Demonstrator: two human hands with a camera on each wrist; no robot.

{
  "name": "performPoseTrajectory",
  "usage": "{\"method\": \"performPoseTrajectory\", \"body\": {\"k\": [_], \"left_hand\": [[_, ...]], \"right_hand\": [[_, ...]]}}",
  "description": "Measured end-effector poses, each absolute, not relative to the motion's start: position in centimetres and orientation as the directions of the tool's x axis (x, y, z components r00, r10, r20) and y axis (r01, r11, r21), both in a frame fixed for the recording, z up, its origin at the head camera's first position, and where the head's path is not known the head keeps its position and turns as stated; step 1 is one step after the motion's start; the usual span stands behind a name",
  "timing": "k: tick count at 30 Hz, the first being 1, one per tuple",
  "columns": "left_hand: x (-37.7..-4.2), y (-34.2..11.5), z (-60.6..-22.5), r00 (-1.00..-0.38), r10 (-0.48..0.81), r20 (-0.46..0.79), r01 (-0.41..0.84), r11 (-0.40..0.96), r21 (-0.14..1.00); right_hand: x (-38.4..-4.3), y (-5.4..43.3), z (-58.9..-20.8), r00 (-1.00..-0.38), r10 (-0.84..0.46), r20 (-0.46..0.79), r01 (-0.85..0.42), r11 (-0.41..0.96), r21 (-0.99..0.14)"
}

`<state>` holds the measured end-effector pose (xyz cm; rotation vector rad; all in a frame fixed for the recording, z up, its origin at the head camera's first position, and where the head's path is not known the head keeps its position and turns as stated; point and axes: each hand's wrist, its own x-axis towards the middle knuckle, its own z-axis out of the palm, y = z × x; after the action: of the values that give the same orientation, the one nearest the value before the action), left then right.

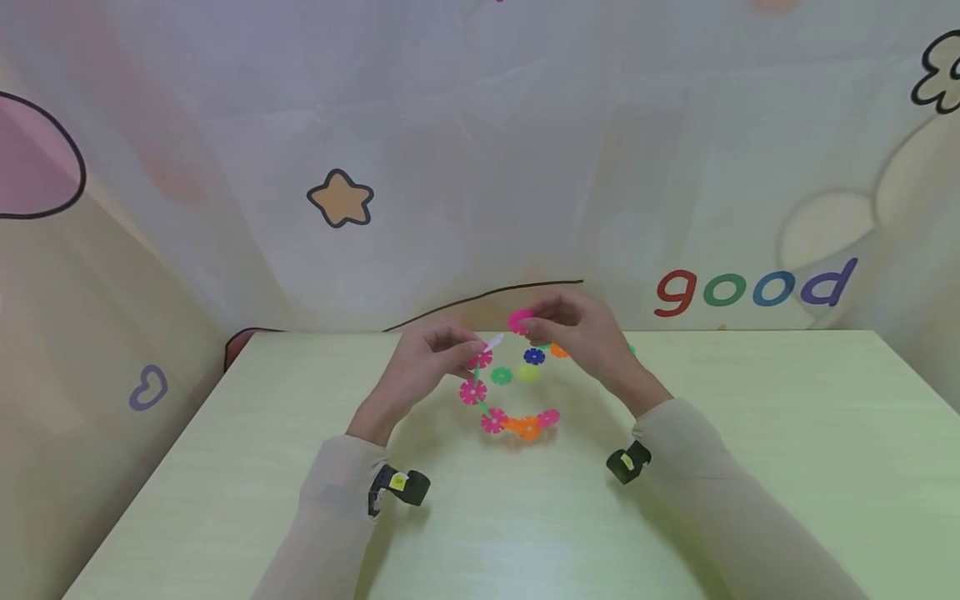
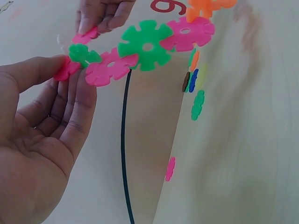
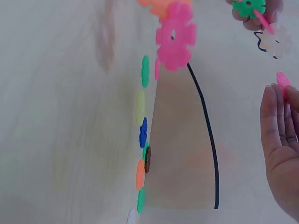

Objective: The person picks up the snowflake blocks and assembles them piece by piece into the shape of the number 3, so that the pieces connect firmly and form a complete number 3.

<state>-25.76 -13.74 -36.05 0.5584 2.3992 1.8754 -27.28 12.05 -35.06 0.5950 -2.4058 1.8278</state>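
Observation:
My left hand (image 1: 423,367) pinches a pink flower-shaped disc (image 2: 67,69) between thumb and fingers. That disc is one end of a curved chain of slotted plastic discs, running through green, pink (image 1: 472,392) and orange (image 1: 528,428) ones to a pink disc (image 1: 549,418). A clear whitish disc (image 3: 275,41) sticks out at the held end, toward the right hand. Raised at the right, my right hand (image 1: 581,333) pinches a single pink disc (image 1: 519,322) by its edge, apart from the clear one. The chain hangs above the table, partly hidden by the left fingers.
Loose discs lie on the pale table (image 1: 225,467) behind the chain: green (image 1: 502,376), blue (image 1: 534,357), yellow (image 1: 529,374), orange (image 1: 560,351) and several others. A printed cloth backdrop (image 1: 465,200) stands at the table's far edge.

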Motion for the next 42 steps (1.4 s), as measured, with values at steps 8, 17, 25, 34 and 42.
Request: {"method": "performPoseTrajectory", "body": {"k": [8,17,25,34,42], "left_hand": [[-25.5,-13.4,-35.7,-0.929,0.318,0.188,0.260,0.202,0.944],[-25.3,-13.2,-35.7,-0.919,0.339,0.202,0.278,0.194,0.941],[-25.2,-13.0,-35.5,-0.917,0.336,0.213,0.297,0.221,0.929],[-25.1,-12.8,-35.6,-0.914,0.322,0.246,0.325,0.219,0.920],[-25.2,-12.6,-35.7,-0.929,0.313,0.197,0.269,0.205,0.941]], "right_hand": [[-25.8,12.0,-35.2,-0.924,-0.230,0.304,-0.346,0.170,-0.923],[-25.4,11.7,-35.5,-0.904,-0.242,0.353,-0.399,0.178,-0.899],[-25.2,11.3,-35.7,-0.905,-0.244,0.349,-0.389,0.139,-0.911],[-25.1,11.0,-36.0,-0.910,-0.220,0.353,-0.380,0.097,-0.920],[-25.0,11.0,-35.8,-0.902,-0.228,0.367,-0.400,0.118,-0.909]]}}
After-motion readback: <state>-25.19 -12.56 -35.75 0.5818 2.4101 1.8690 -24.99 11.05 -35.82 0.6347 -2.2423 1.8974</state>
